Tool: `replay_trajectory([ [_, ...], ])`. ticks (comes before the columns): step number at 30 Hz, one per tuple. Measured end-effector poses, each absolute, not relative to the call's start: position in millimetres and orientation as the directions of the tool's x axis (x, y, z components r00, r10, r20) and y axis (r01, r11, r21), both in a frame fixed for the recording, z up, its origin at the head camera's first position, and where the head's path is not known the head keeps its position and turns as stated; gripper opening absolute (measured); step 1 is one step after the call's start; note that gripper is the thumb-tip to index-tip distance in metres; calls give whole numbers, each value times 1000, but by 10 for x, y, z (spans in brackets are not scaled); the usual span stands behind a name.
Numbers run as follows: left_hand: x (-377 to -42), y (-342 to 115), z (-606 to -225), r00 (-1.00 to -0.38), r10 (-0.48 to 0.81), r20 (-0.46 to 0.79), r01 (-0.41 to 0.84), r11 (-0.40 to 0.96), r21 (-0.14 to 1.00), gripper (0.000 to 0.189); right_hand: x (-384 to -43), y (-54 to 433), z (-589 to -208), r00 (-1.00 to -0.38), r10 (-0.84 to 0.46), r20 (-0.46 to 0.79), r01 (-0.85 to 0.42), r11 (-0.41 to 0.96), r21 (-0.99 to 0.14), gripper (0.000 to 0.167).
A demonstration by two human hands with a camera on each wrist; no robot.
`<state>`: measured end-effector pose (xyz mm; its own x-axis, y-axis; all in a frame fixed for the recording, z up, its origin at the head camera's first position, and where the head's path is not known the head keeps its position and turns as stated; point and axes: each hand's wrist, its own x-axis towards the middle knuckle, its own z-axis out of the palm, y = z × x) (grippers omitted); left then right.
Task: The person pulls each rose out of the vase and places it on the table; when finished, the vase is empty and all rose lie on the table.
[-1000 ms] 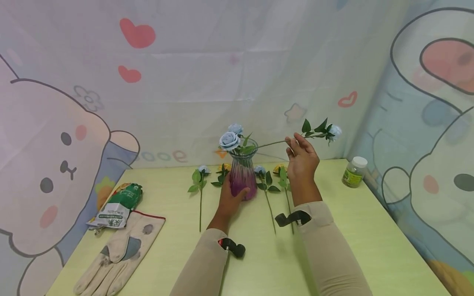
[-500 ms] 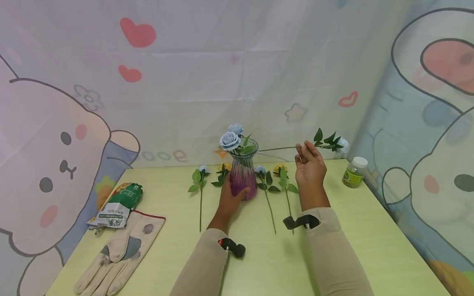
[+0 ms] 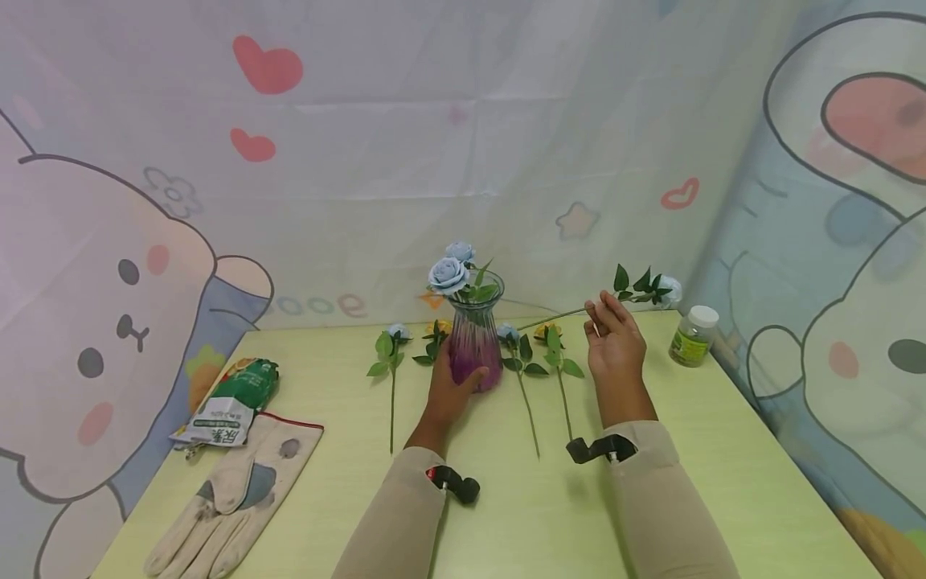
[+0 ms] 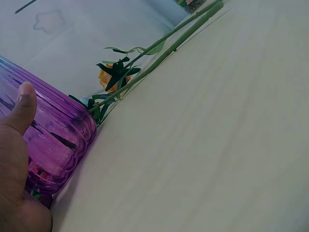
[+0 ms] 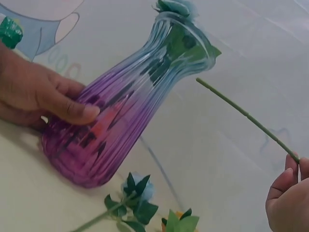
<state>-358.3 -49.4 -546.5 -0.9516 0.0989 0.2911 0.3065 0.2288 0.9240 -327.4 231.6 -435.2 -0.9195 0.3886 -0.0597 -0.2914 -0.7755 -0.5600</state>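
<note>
My left hand (image 3: 450,388) holds a ribbed glass vase (image 3: 475,346), clear at the neck and purple below, low on its body. Blue roses (image 3: 449,276) with green leaves stand in its mouth. In the left wrist view the thumb (image 4: 23,108) lies along the purple glass. My right hand (image 3: 616,342) pinches the stem of another blue rose (image 3: 669,291), whose bloom points right. The right wrist view shows that rose's bare stem (image 5: 247,115) with its cut end just outside the vase's rim, apart from it.
Blue roses (image 3: 398,331) and yellow roses (image 3: 547,330) lie on the table on both sides of the vase. A white-capped jar (image 3: 693,336) stands at the right edge. On the left lie a green and white packet (image 3: 235,400) and work gloves (image 3: 242,490). A printed curtain hangs behind.
My right hand has moved right and down with the rose. The stem's end has come away from the vase's mouth and dropped below the rim. The left hand and vase have stayed put.
</note>
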Motion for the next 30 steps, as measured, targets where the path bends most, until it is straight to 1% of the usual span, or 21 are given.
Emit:
replay_trajectory([
  [8, -3605, -512, -5490, -944, 107, 311, 328, 222, 918, 99, -3217, 2460, -4473, -937, 333, -106, -198, -756, -623, 40],
  [11, -3613, -515, -5495, -943, 114, 313, 331, 223, 917, 100, -3203, 2514, -4524, -942, 316, -111, -173, -743, -646, 40],
  [13, -3618, -515, -5495, -941, 118, 317, 336, 224, 915, 100, -3191, 2551, -4560, -948, 301, -109, -154, -726, -670, 37],
  [16, -3621, -516, -5498, -941, 120, 316, 336, 233, 913, 100, -3175, 2599, -4618, -956, 273, -105, -115, -681, -723, 36],
  [21, -3625, -514, -5503, -943, 114, 313, 332, 218, 918, 101, -3140, 2679, -4718, -974, 207, -94, -38, -554, -831, 33],
  [23, -3628, -512, -5507, -944, 113, 310, 327, 217, 920, 102, -3122, 2720, -4757, -980, 175, -89, -14, -516, -857, 33],
  [28, -3622, -511, -5507, -951, 116, 286, 306, 228, 924, 104, -3091, 2832, -4836, -993, 88, -74, 28, -438, -899, 42],
  [30, -3617, -515, -5500, -952, 116, 282, 303, 233, 924, 103, -3083, 2879, -4859, -996, 59, -74, 44, -401, -915, 41],
])
